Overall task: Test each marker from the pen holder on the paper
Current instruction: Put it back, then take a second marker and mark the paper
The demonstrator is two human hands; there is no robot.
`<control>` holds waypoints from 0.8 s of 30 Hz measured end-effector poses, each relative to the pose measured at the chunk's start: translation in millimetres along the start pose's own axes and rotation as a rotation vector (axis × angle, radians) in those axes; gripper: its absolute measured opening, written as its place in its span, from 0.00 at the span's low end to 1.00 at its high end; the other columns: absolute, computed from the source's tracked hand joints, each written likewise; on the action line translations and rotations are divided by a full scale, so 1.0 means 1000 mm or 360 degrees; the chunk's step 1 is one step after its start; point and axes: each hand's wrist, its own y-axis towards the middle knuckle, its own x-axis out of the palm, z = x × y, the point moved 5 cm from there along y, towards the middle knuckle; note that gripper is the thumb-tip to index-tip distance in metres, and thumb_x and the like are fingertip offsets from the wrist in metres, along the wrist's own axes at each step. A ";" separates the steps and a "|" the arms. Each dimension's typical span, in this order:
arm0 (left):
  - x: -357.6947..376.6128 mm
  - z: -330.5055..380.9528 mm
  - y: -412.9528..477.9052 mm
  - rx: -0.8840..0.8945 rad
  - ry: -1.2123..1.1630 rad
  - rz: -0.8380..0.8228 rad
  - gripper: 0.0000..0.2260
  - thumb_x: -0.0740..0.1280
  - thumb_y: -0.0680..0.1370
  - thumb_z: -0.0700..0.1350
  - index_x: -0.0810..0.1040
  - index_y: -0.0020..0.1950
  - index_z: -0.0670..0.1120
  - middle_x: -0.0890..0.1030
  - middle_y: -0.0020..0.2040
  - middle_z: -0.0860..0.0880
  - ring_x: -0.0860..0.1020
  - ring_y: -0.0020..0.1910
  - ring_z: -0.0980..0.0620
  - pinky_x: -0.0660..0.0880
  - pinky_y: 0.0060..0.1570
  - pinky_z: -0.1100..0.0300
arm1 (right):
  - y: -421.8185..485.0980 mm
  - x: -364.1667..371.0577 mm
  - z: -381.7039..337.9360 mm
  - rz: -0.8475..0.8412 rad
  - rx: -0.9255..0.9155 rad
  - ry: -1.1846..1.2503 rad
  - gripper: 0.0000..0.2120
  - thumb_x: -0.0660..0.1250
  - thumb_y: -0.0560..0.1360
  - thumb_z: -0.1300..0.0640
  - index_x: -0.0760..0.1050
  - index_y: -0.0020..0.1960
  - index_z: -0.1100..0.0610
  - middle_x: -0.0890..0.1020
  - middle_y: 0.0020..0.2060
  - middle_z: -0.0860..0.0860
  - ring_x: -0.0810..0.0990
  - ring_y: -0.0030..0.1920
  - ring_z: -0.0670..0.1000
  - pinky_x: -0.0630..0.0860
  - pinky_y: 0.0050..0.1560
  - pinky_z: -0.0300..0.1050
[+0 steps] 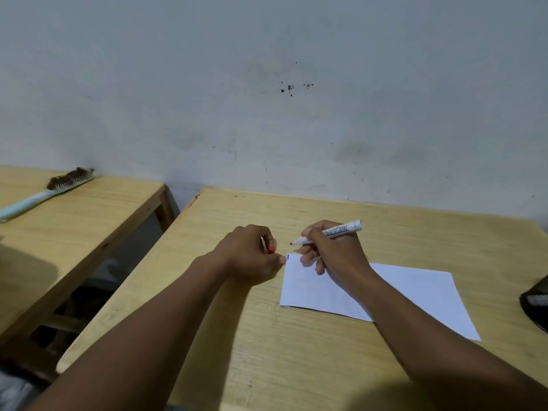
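The right hand (332, 250) is closed around a white marker (329, 232), uncapped, its dark tip pointing left and held just above the far left corner of the paper (415, 292). The marker's back end sticks out past the knuckles toward the far edge of the table (237, 336). The left hand (252, 253) is curled shut around a small orange-red cap (271, 249), which peeks out between the fingers; its thumb touches the paper's far left corner, where a short blue mark (288, 256) shows. The paper lies flat on the right half of the table, with the right forearm crossing over it. A dark holder (535, 304) is cut off at the table's right edge; its contents cannot be made out. A brush (47, 192) lies on a second table (74, 232) to the left.
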 end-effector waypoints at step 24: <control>-0.001 0.010 -0.001 -0.0074 -0.0209 -0.0261 0.22 0.82 0.66 0.56 0.79 0.52 0.49 0.81 0.40 0.55 0.79 0.40 0.52 0.75 0.43 0.58 | -0.001 0.002 0.009 -0.0029 -0.0087 -0.0164 0.07 0.76 0.67 0.56 0.80 0.35 0.58 0.85 0.29 0.58 0.80 0.25 0.53 0.73 0.26 0.42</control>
